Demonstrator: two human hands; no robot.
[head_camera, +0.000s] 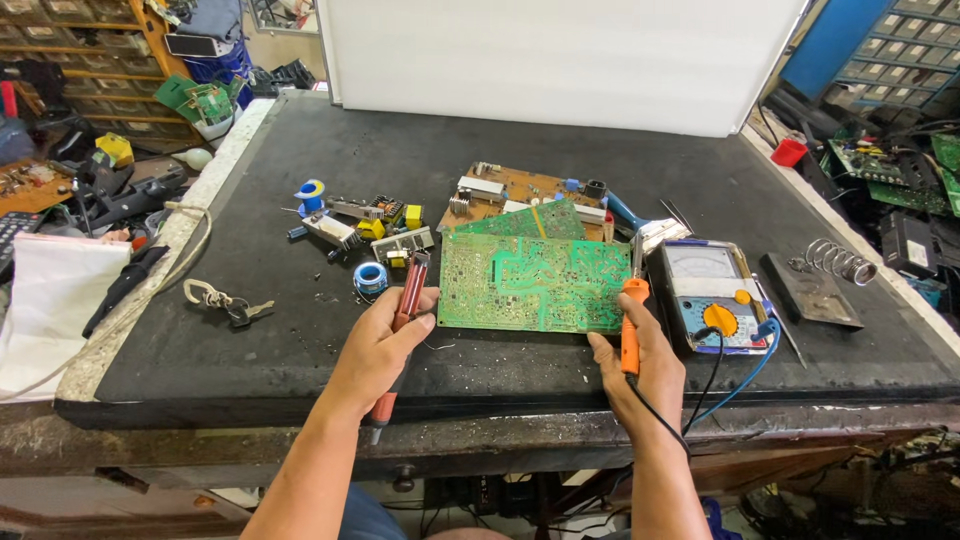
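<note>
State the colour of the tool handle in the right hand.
Orange: the slim soldering-iron handle gripped in the right hand, clearest in the head view.

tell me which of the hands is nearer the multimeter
Right. The right hand, holding an orange-handled soldering iron, sits just left of the multimeter. The left hand is far across the green circuit board, gripping a red tool.
</note>
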